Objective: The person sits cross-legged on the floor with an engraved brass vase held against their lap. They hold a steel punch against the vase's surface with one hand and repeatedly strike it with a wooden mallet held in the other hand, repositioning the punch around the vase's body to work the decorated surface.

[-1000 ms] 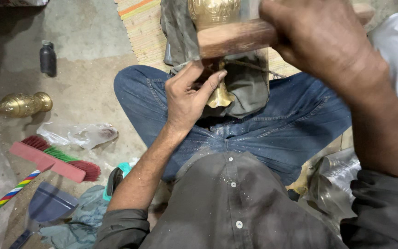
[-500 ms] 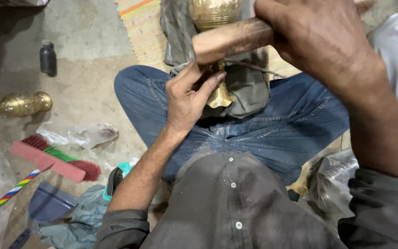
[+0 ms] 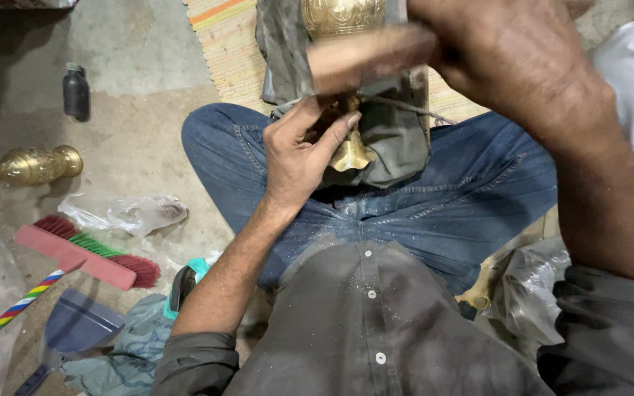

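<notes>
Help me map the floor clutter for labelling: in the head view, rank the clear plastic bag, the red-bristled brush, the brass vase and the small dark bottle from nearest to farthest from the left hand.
1. Clear plastic bag, on the floor left of the left hand.
2. Red-bristled brush, lower left; small dark bottle, upper left. Too close to call.
3. Brass vase, lying at the far left edge.

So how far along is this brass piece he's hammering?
Done: the brass vase already shows raised patterning, and metal dust lies on the jeans. In hand: the left hand steadies its flared base while the right hand swings a wooden mallet. What remains cannot be judged; most of the piece is hidden.
</notes>
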